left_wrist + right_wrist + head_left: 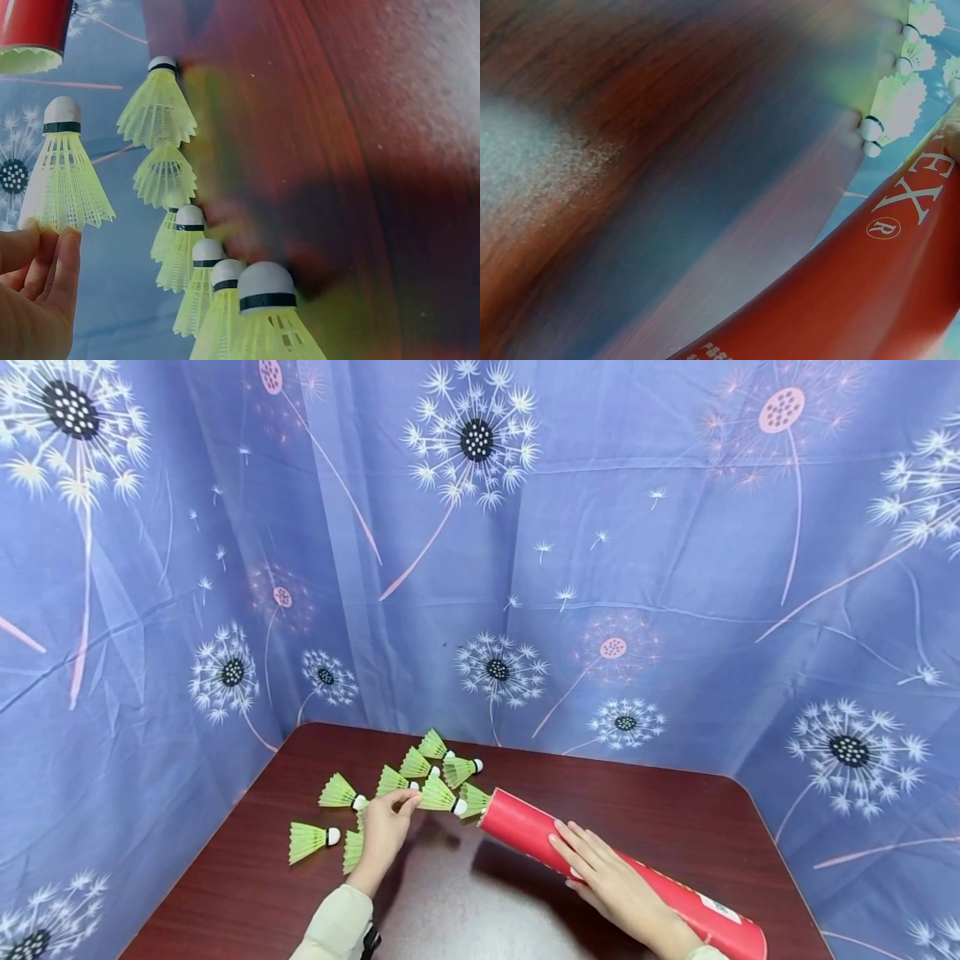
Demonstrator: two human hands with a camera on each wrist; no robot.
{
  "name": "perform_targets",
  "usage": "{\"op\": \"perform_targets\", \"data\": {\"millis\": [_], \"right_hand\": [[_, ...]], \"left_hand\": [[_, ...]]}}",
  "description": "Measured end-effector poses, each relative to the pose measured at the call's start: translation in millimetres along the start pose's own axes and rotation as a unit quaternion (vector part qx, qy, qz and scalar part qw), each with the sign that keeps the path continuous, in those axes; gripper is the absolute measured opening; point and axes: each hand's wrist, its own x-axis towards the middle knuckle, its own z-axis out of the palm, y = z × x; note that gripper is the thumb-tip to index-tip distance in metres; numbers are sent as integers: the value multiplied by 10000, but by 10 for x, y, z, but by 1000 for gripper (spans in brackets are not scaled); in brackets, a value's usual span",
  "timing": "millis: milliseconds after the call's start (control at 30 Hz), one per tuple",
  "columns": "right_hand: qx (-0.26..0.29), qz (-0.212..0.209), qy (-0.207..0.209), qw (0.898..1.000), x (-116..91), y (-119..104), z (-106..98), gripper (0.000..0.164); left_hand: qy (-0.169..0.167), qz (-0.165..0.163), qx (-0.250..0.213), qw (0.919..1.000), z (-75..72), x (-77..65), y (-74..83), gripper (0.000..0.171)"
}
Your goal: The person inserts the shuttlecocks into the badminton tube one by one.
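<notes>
The left hand (387, 833) is pinching a shuttlecock (438, 795) by the edge of its skirt, the white cork pointing towards the mouth of the red tube (525, 827). The right hand (618, 893) is gripping the tube, its fingers lying across the upper side. Other shuttlecocks (306, 842) are lying scattered on the brown surface (450, 914), around and beyond the left hand. A blue curtain (585, 568) is hanging behind.

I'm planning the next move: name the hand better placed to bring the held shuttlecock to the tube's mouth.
Likely the left hand: it pinches the shuttlecock by its skirt, white base toward the red tube, which the right hand holds.
</notes>
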Motion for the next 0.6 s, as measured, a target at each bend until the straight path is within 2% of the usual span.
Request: {"op": "perform_targets", "data": {"millis": [600], "right_hand": [[-62, -90, 5, 9999, 8, -23, 7, 56]], "left_hand": [[-211, 165, -767, 9967, 82, -89, 244, 5]]}}
